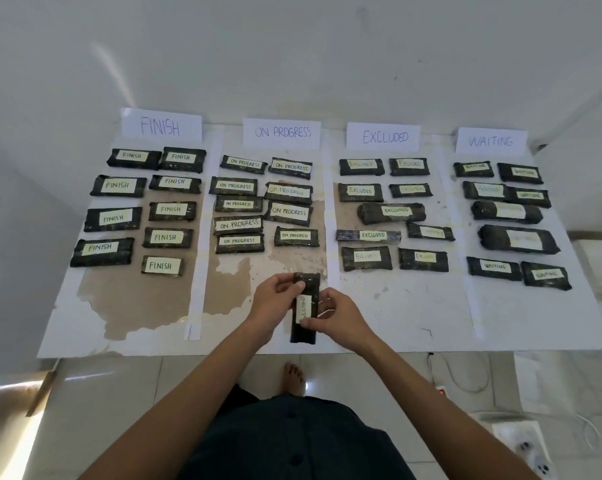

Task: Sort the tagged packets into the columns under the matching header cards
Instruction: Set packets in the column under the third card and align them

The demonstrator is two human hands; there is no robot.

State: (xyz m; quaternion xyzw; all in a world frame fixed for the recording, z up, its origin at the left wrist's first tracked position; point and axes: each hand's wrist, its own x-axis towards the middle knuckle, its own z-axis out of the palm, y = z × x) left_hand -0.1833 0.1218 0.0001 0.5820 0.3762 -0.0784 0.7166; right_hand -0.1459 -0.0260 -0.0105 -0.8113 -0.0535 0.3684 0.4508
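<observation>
Below-left of the EXCLUDED card (pixel 383 136), left hand (pixel 275 301) and right hand (pixel 343 317) grip a packet (pixel 303 332); it likely belongs under that card.

Matt dark packets (pixel 375 216) carry paper tags (pixel 117 185); the paper sheet (pixel 396 306) is peeled, tiles (pixel 119 393) glossy.

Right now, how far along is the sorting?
Nearly done. Sorted packets lie in columns under the FINISH card, ON PROGRESS card, EXCLUDED card and WAITING card. In hand: the held packet, gripped by the left hand and right hand; its tag seems to read EXCLUDED. Left: laying it under that card. No other loose packets show.
</observation>
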